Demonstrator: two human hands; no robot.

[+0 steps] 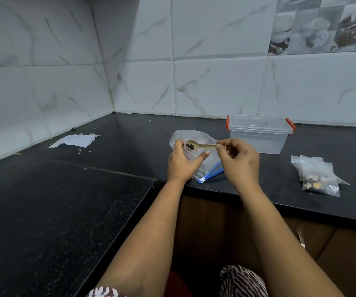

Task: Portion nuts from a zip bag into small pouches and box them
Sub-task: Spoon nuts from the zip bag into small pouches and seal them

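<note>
Wooden spoon [201, 146] loaded with dark nuts [189, 146], handle pinched by right hand [238, 160], lying level, bowl pointing frame-left over small clear pouch [191, 154] gripped by left hand [180, 162], centre frame.

The zip bag [205, 166] lies near the worktop's [130, 142] front edge. The box [259, 133] sits behind it to the right, near the wall. The filled pouches [316, 176] lie further right. A scrap, maybe paper [76, 141], lies far left.
</note>
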